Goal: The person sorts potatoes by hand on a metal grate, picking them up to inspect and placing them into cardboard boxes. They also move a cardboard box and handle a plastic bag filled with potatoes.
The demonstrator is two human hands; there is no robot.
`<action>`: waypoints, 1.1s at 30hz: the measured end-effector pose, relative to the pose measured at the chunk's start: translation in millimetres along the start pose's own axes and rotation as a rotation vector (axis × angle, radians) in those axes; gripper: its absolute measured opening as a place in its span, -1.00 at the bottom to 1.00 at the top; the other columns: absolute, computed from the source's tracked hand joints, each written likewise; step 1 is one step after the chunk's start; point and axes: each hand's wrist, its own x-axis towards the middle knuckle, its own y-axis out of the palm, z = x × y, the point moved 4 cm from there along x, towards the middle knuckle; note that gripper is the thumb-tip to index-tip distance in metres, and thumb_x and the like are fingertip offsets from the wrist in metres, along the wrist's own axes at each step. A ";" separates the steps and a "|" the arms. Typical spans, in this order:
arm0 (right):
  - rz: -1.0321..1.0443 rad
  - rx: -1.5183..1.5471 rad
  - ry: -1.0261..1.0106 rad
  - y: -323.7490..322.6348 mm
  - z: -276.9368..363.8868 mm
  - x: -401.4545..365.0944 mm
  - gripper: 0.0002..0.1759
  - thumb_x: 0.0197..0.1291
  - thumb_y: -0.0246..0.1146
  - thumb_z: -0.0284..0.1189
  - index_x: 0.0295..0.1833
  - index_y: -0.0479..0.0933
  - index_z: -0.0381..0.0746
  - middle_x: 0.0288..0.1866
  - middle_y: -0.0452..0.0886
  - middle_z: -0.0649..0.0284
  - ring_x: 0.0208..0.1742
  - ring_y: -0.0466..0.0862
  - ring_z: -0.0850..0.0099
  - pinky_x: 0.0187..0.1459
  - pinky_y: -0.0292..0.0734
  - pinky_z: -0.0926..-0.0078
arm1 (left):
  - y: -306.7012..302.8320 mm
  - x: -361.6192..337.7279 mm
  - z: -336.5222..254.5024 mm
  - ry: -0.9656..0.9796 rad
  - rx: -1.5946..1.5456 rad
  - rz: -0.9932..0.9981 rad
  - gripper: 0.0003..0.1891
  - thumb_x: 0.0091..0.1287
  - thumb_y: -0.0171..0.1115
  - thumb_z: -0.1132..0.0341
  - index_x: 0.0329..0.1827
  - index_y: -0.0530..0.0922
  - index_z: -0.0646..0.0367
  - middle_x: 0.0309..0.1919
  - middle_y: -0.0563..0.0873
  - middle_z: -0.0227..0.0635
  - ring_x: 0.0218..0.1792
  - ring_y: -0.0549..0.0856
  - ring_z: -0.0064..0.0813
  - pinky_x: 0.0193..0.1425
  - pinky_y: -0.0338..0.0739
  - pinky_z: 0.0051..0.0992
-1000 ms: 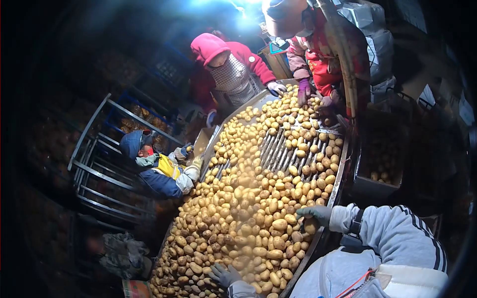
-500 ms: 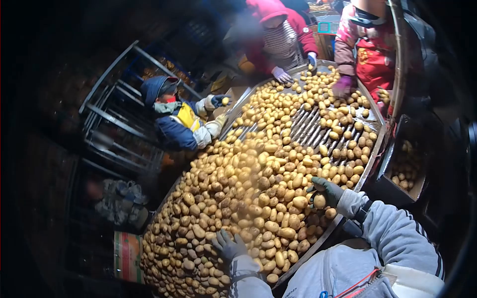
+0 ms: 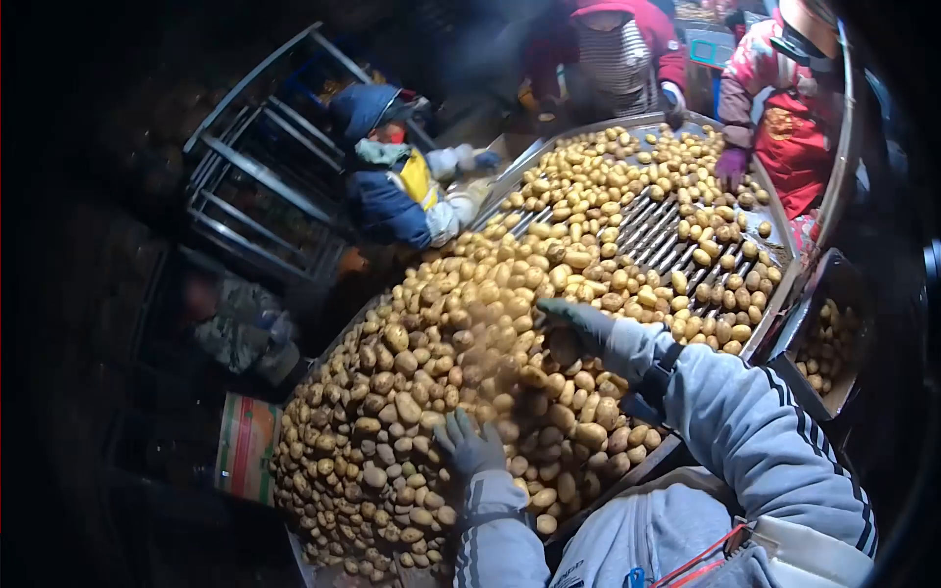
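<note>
My left hand (image 3: 472, 444), in a grey glove, lies on the heap of potatoes (image 3: 392, 392) with its fingers spread and nothing gripped. Farther up the heap is my right hand (image 3: 580, 325), in a grey-green glove, its fingers curved over a brownish potato (image 3: 564, 347). The palm hides part of that potato. Loose potatoes of mixed sizes surround both hands on the metal sorting table.
Dark rollers (image 3: 652, 235) show between potatoes at the far end. Beyond the table are co-workers, one in a blue hood (image 3: 368, 147) and one in a red apron (image 3: 792, 137). A box of potatoes (image 3: 833, 343) stands at the right, a printed carton (image 3: 245, 446) at the left.
My right hand has moved left and away from me across the heap. My left hand stays on the potatoes. The view has shifted, and a co-worker's purple glove has moved.
</note>
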 end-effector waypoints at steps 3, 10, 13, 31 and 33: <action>-0.009 -0.120 -0.015 44.5 19.7 -3.2 -0.42 0.42 0.34 0.13 0.11 0.67 -0.20 -0.19 0.77 0.09 -0.28 0.79 0.28 -0.25 0.73 0.24 | 1.6 -1.7 4.0 0.076 0.002 0.072 -0.50 0.47 0.18 0.19 0.43 0.60 0.14 0.47 0.56 -0.09 0.62 0.30 -0.02 0.78 0.05 -0.02; 0.048 -0.067 0.030 7.5 -7.1 -31.9 -0.55 0.53 0.28 0.03 0.02 0.69 -0.16 -0.17 0.80 0.27 -0.33 0.77 0.39 -0.29 0.76 0.33 | 6.0 -4.1 8.1 -0.088 -0.021 0.154 -0.39 0.48 0.24 0.07 0.53 0.52 0.17 0.54 0.49 -0.06 0.66 0.20 0.11 0.77 0.06 0.02; 0.004 0.057 0.072 -55.8 -42.4 -43.2 -0.45 0.48 0.33 0.05 0.28 0.59 -0.15 0.02 0.72 0.20 -0.23 0.78 0.29 -0.19 0.82 0.15 | 23.6 -6.0 18.6 -0.050 0.038 0.182 -0.34 0.45 0.28 0.05 0.56 0.50 0.18 0.56 0.46 -0.03 0.66 0.18 0.17 0.75 0.12 0.04; 0.021 0.560 -0.051 -192.0 -68.3 -210.4 -0.06 0.55 -0.01 0.31 0.36 0.52 -0.45 -0.12 0.83 -0.06 -0.19 0.87 -0.07 -0.19 0.86 -0.04 | 43.4 -14.9 21.4 -0.054 0.183 0.208 -0.36 0.51 0.33 0.14 0.63 0.41 0.03 0.61 0.42 -0.18 0.66 0.20 0.00 0.70 0.18 -0.05; 0.007 0.600 -0.075 -199.3 -72.5 -219.6 -0.09 0.56 0.00 0.28 0.37 0.50 -0.45 -0.12 0.83 -0.07 -0.16 0.87 -0.10 -0.16 0.85 -0.05 | 39.5 -13.7 15.0 -0.118 0.148 0.253 -0.36 0.54 0.30 0.13 0.65 0.40 0.05 0.63 0.39 -0.19 0.67 0.17 -0.01 0.70 0.18 -0.05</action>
